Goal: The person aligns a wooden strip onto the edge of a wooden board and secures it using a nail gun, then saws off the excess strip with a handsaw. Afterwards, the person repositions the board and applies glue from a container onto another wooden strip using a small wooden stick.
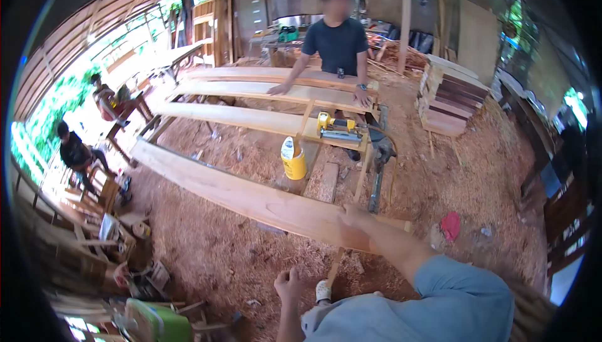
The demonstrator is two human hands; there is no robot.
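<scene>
A long pale wooden plank (251,201) lies across the near side of a timber frame. My right hand (355,216) is on this plank close to its right end, its fingers bent at the far edge. Below the plank, away from any object, hangs my left hand (288,284) with loosely bent fingers, thumb apart, and nothing in it. Past the plank, a yellow nail gun (332,123) sits on the frame's right part. Beside it stands a yellow container (293,165) with a white bottle (287,148) in its top.
More planks (232,116) span the frame's far side, where a co-worker (335,44) rests both hands on the wood. Stacked boards (453,94) stand at right. Wood shavings cover the floor, with a red cloth (450,225) on it. Two people (81,154) sit at left.
</scene>
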